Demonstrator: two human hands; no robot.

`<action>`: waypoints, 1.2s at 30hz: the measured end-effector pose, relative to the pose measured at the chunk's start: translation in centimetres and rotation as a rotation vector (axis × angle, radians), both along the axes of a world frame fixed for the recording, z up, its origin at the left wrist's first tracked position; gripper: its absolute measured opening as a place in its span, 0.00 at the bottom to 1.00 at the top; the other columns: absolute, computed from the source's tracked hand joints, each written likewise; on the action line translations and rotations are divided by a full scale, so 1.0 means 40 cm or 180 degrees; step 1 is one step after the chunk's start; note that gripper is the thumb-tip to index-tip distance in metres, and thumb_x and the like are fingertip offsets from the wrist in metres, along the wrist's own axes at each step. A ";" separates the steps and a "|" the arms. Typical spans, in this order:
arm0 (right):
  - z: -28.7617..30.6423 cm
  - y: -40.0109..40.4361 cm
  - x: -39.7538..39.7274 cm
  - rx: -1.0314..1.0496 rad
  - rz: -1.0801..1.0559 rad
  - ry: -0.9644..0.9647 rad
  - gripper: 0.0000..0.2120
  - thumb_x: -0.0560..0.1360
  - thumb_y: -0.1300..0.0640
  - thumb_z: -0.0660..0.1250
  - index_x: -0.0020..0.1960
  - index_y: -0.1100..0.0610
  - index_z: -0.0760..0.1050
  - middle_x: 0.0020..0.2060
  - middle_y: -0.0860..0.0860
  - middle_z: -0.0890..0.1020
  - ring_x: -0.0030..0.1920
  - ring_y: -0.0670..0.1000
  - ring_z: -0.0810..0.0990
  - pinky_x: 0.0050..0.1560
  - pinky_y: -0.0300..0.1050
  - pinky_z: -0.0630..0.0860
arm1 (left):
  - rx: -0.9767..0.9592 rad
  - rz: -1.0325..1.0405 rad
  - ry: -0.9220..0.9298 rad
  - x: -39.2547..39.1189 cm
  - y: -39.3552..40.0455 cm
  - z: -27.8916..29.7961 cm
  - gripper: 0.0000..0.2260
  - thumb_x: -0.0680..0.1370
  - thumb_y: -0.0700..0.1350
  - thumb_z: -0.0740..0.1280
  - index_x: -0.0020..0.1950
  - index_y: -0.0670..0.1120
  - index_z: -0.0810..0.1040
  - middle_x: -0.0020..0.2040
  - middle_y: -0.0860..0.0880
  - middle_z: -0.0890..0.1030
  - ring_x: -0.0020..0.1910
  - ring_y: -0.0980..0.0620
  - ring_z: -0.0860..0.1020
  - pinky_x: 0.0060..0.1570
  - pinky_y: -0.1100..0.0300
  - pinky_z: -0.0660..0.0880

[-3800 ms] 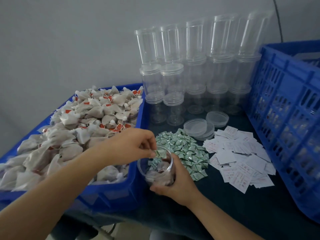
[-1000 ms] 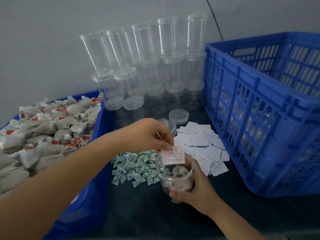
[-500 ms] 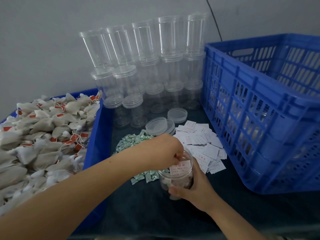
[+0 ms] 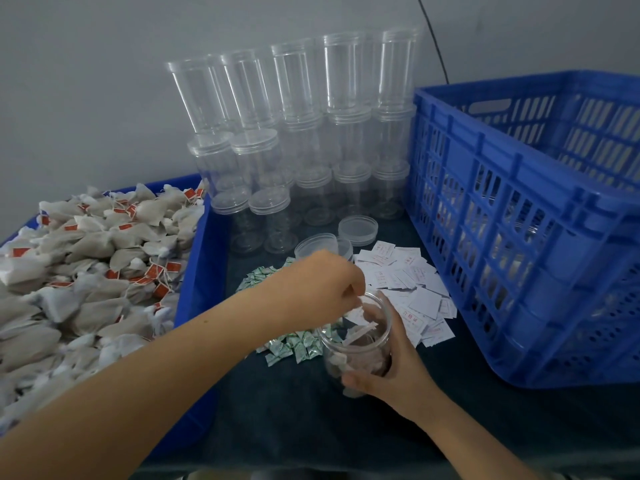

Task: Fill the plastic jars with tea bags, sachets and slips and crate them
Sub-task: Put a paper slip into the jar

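In the head view the right hand (image 4: 398, 370) wraps its fingers round the open jar (image 4: 356, 344), which stands on the dark cloth (image 4: 346, 427) just beside the sachets (image 4: 294, 348) and slips (image 4: 412, 292), while the left hand (image 4: 322, 289) hovers at the jar's mouth, fingertips bunched; whether they pinch the slip (image 4: 360, 329) lying aslant inside, I cannot tell. The slip could catch on the rim and slide out, since it sits high on the tea bags, and a nudge from the left hand could tip the light jar if the right grip slackens.
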State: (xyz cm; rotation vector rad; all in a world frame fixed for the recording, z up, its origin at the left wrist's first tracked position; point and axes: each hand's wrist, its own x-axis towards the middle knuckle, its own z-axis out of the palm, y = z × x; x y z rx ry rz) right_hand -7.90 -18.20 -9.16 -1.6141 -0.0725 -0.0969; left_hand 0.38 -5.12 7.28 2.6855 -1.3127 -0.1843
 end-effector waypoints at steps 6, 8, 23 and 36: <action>0.069 -0.033 -0.013 -0.0697 -0.0068 -0.0085 0.60 0.54 0.41 0.84 0.71 0.22 0.46 0.72 0.29 0.61 0.70 0.28 0.62 0.66 0.30 0.66 | -0.1170 0.0443 -0.0016 0.038 0.062 -0.011 0.07 0.78 0.43 0.64 0.54 0.45 0.80 0.47 0.53 0.81 0.45 0.58 0.78 0.45 0.69 0.73; 0.133 -0.054 -0.009 -0.1115 -0.0004 -0.0127 0.56 0.52 0.32 0.81 0.66 0.16 0.46 0.68 0.22 0.61 0.71 0.28 0.61 0.69 0.34 0.64 | -0.1065 0.0662 0.0293 0.057 0.081 -0.035 0.08 0.79 0.43 0.63 0.55 0.47 0.79 0.46 0.55 0.81 0.44 0.59 0.78 0.44 0.71 0.73; 0.428 0.032 0.078 -0.4931 0.1154 0.0222 0.43 0.69 0.33 0.72 0.76 0.45 0.58 0.62 0.44 0.73 0.61 0.49 0.73 0.49 0.45 0.70 | -0.0872 0.0703 0.1638 0.064 0.090 -0.118 0.10 0.80 0.45 0.62 0.53 0.41 0.80 0.48 0.40 0.82 0.48 0.40 0.80 0.51 0.44 0.77; 0.705 -0.027 0.127 -0.5009 0.1149 0.0391 0.36 0.64 0.33 0.76 0.70 0.35 0.69 0.44 0.33 0.68 0.47 0.38 0.72 0.44 0.37 0.67 | -0.1327 0.0488 0.2116 0.082 0.059 -0.093 0.09 0.79 0.41 0.63 0.56 0.50 0.79 0.49 0.55 0.83 0.44 0.61 0.80 0.45 0.67 0.76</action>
